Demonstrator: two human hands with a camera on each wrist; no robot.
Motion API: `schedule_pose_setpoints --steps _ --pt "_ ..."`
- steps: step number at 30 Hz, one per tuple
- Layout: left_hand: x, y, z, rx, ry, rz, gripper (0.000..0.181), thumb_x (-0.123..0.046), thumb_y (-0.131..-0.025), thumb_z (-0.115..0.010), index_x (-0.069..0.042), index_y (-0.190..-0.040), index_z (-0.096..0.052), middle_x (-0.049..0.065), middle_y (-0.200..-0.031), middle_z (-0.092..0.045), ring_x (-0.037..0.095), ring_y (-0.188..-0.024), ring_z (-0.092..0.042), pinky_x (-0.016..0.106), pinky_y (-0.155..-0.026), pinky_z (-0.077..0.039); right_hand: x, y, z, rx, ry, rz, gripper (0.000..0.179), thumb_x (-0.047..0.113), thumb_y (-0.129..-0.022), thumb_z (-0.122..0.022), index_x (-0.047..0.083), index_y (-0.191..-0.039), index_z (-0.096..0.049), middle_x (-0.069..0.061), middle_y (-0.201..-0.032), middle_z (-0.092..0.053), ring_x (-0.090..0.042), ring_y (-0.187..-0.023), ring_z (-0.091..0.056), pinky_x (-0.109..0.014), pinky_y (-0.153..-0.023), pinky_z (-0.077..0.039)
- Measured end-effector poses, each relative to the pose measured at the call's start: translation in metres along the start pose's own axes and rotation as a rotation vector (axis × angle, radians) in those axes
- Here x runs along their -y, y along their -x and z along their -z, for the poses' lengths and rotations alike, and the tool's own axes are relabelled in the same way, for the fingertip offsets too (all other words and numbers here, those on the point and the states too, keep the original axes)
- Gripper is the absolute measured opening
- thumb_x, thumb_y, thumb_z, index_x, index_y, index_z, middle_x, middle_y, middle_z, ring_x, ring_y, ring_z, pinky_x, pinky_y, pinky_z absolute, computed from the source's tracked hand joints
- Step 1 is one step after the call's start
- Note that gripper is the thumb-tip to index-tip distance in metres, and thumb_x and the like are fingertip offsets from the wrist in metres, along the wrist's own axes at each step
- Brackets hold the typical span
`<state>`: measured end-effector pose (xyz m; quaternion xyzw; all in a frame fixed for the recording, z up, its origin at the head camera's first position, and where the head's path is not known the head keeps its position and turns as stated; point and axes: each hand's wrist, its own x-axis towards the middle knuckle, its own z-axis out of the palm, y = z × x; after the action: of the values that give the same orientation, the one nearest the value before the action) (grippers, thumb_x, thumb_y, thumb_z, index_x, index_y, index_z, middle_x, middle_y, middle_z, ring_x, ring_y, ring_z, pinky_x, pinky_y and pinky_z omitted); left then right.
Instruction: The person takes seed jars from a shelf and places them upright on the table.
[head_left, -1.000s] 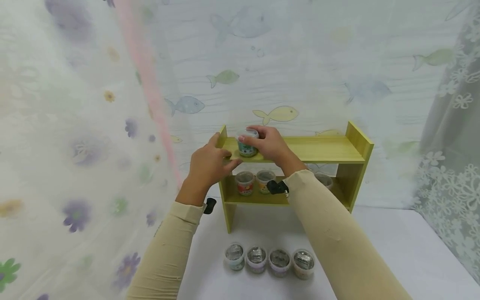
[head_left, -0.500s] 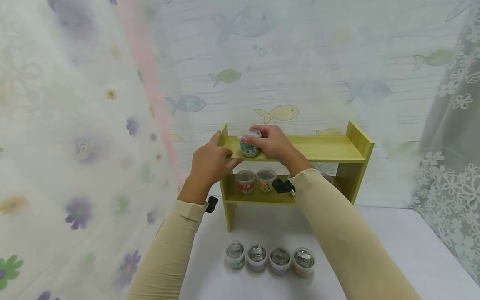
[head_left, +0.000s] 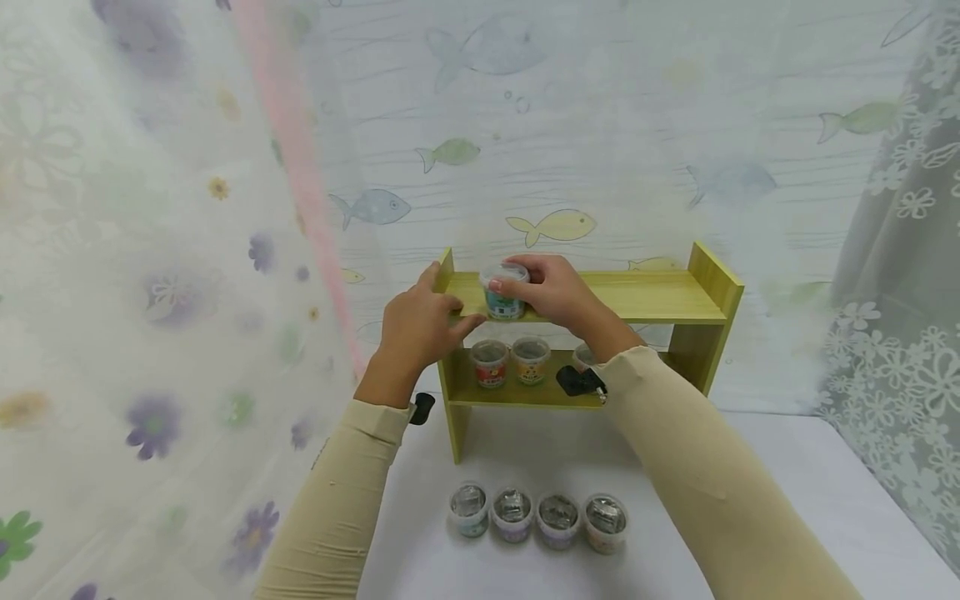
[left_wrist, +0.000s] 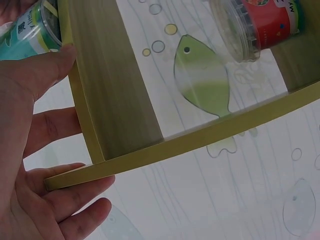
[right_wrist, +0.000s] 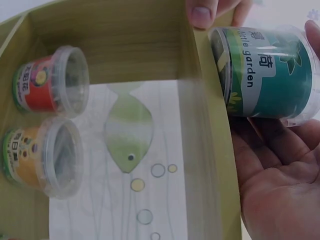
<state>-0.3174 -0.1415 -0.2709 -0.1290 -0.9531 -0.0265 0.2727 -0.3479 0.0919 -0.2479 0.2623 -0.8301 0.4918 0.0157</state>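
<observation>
My right hand (head_left: pixel 558 293) holds a clear plastic cup (head_left: pixel 501 308) with a teal "little garden" label. The cup stands upright at the front of the top board of a small yellow-green wooden shelf (head_left: pixel 637 298), near its left end. In the right wrist view the base of this cup (right_wrist: pixel 265 75) is right at the board's front edge, with fingers around its side. My left hand (head_left: pixel 420 327) grips the shelf's left upper corner. In the left wrist view its thumb lies on the board's edge and its fingers (left_wrist: pixel 80 195) wrap the side panel.
A red-labelled cup (head_left: pixel 490 367) and an orange-labelled cup (head_left: pixel 531 367) stand on the lower board, with another cup (head_left: pixel 583 357) partly behind my right wrist. Several foil-topped cups (head_left: pixel 558 522) line up on the white table (head_left: pixel 780 483) in front. A fish-print curtain (head_left: pixel 645 108) hangs behind.
My right hand and the teal-labelled cup have shifted slightly right and towards the board's front edge. A third cup on the lower board has come into view beside the wrist. My left hand stays put.
</observation>
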Motion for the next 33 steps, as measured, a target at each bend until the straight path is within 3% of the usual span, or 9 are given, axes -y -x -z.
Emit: schedule_pose_setpoints --steps 25,33 --pt "0.003 -0.001 -0.002 0.013 0.003 0.008 0.054 -0.068 -0.092 -0.064 -0.025 -0.118 -0.081 0.021 -0.160 -0.043 0.037 -0.110 -0.070 0.049 -0.075 -0.060 0.004 0.032 0.008 0.001 0.079 0.088 0.065 0.047 -0.096 -0.072 0.012 -0.148 -0.056 -0.008 -0.129 -0.071 -0.021 -0.114 -0.071 -0.042 -0.092 -0.059" --pt "0.003 -0.002 -0.002 0.005 0.030 -0.003 0.051 -0.067 -0.092 -0.065 -0.025 -0.115 -0.082 0.020 -0.161 -0.042 0.037 -0.107 -0.071 0.047 -0.072 -0.059 0.000 0.047 0.008 0.005 0.014 0.109 0.057 0.036 -0.096 -0.075 0.010 -0.145 -0.059 -0.008 -0.125 -0.072 -0.021 -0.110 -0.072 -0.036 -0.089 -0.060"
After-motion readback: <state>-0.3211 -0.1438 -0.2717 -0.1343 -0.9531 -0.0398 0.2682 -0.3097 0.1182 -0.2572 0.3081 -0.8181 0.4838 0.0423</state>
